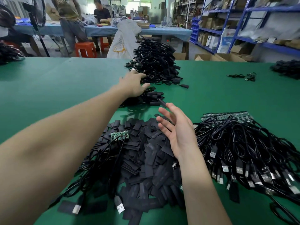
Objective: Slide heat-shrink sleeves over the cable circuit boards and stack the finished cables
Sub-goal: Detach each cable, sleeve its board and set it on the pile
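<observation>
Left hand [134,84] fingers spread, resting on small stack of black sleeved cables [151,96]; right hand [176,130] spread above heap of flat black heat-shrink sleeves [146,156]; left fingertips blurred.

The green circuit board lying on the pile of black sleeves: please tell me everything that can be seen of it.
The circuit board is a small green rectangle with tiny components on its face and a row of contacts along its far edge. It lies flat, bare and unsleeved, on the far left part of the sleeve pile. Thin black cables run from its near edge toward the viewer. Neither hand touches it.
</observation>
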`<move>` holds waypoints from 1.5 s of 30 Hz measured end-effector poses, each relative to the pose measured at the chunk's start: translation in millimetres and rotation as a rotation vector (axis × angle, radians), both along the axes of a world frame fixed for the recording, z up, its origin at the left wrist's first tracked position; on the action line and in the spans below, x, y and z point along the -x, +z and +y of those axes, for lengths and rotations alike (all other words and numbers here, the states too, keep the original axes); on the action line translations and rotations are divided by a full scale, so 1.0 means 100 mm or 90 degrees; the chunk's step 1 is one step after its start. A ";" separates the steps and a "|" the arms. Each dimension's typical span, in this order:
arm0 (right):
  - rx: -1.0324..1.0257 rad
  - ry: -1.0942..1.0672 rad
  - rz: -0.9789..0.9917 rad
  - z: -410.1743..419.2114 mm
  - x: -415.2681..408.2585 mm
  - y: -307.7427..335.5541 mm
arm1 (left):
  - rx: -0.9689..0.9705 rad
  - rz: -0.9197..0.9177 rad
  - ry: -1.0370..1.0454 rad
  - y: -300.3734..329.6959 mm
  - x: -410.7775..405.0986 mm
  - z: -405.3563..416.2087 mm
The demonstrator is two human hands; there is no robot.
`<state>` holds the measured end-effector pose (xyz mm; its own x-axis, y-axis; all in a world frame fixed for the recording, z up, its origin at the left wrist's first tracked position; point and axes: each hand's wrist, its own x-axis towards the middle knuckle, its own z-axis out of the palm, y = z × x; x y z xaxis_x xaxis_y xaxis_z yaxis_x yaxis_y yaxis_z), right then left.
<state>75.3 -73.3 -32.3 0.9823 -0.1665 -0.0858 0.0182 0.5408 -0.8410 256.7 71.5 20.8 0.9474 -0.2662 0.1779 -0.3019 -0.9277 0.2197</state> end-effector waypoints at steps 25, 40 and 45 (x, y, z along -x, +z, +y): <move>0.422 0.144 0.018 0.25 0.01 -0.01 | 0.427 0.324 0.035 -0.22 1.48 0.63; 0.107 0.177 0.092 0.16 0.01 0.08 | 0.812 0.498 -0.101 -0.33 1.52 0.52; 0.081 0.191 0.102 0.13 0.03 0.08 | 0.784 0.502 -0.090 -0.31 1.52 0.50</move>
